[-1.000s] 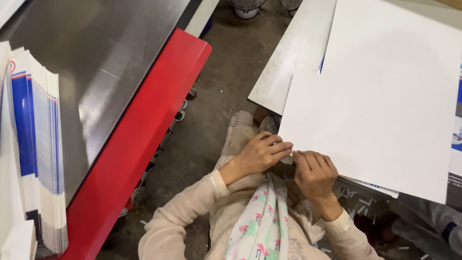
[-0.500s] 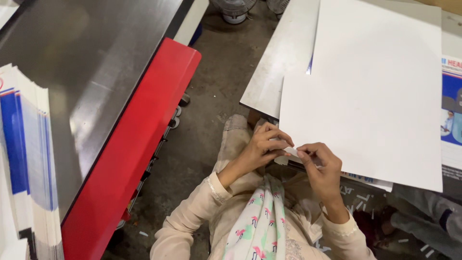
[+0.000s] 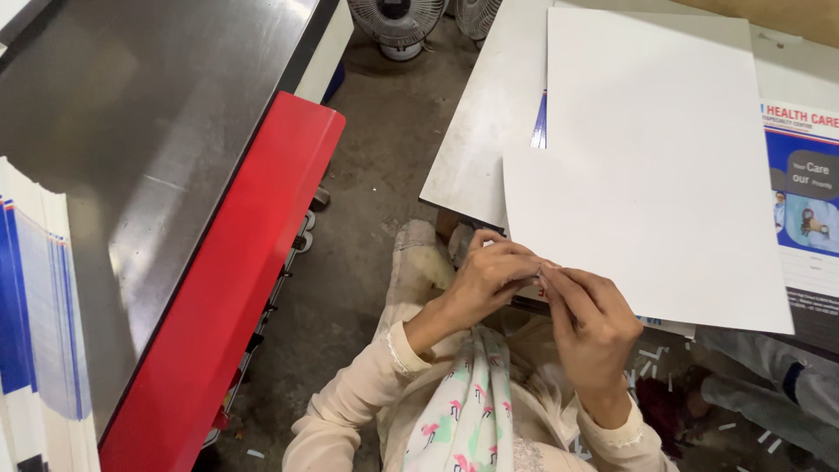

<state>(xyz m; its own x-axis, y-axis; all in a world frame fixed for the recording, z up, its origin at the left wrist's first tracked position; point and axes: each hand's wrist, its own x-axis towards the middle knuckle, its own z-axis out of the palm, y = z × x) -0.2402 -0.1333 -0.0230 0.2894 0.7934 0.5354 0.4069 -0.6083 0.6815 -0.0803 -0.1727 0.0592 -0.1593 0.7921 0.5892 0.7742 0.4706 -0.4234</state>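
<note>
Working at the near corner of the white sheet (image 3: 647,175), lying flat and overhanging the near edge of the grey table (image 3: 476,149), on top of a blue-edged print just peeking out beneath it. Pinching that corner with the left hand (image 3: 489,280), fingers curled nearly closed and thumb pressing against the fingertips. Meeting it from the other side with the right hand (image 3: 590,323), likewise almost closed, fingertips touching the same corner and the left fingertips. Hard telling whether gripping one sheet alone or teasing a top layer from another below, the contact being hidden by the fingers. Judging the step as securing or separating the corner, with the rest of the sheet resting untouched. Judging any further handling as calling for a light, even pinch and a low, flat pull, avoiding a crease in the large unsupported sheet and avoiding dragging the printed leaflets (image 3: 808,201) lying just beside it on the right. Sitting between the table and the red-edged machine (image 3: 236,280), with a stack of printed sheets (image 3: 35,332) well apart at the far left and paper scraps (image 3: 651,354) lying on the floor.
</note>
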